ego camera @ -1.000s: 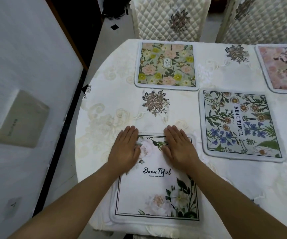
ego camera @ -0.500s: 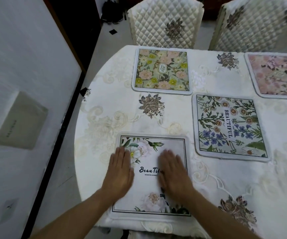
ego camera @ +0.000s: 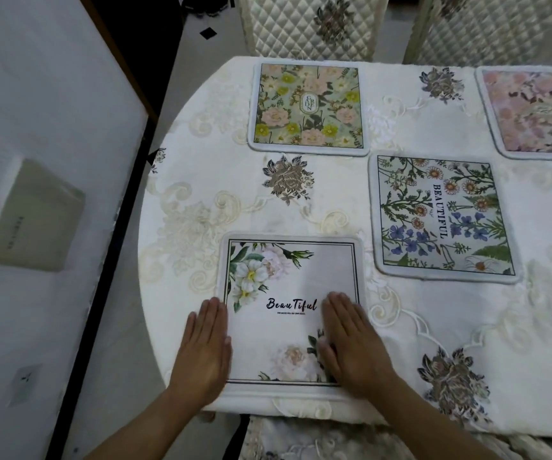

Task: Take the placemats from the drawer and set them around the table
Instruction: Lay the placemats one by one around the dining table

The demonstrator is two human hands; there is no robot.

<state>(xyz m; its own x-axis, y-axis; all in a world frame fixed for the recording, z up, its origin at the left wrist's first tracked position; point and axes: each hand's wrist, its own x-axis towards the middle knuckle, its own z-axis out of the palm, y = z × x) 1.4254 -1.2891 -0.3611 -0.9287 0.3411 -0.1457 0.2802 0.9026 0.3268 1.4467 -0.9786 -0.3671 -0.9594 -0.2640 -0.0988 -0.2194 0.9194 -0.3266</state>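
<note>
A head-worn camera looks down on a rounded table (ego camera: pixel 301 207) covered with a cream embroidered cloth. Every place below is given relative to the white placemat (ego camera: pixel 293 293), printed with pale flowers and the word "BeauTiful", which lies flat at the table's near edge.

The left hand (ego camera: pixel 205 350) lies palm down with fingers straight and together. It rests along the white placemat's left border, partly on the mat and partly on the cloth beside it. The right hand (ego camera: pixel 351 343) lies flat in the same way, fingers extended and close together, pressing on the white placemat's lower right part and covering some of the printed flowers there. Neither hand grips anything; both simply lie spread on the mat's surface.

Beyond the white placemat, toward the far edge, sits a green placemat (ego camera: pixel 309 106) with yellow and pink flowers. To the right of the white placemat and a little farther away lies a wildflower placemat (ego camera: pixel 440 217) lettered "BEAUTIFUL", its near left corner close to the white mat's far right corner but apart from it. Farther right and beyond that, a pink placemat (ego camera: pixel 537 111) is cut off by the frame edge.

Past the green placemat stands a quilted chair (ego camera: pixel 311 24), with a second quilted chair (ego camera: pixel 493 28) to its right. Left of the white placemat, off the table, a white panel (ego camera: pixel 35 111) stands.
</note>
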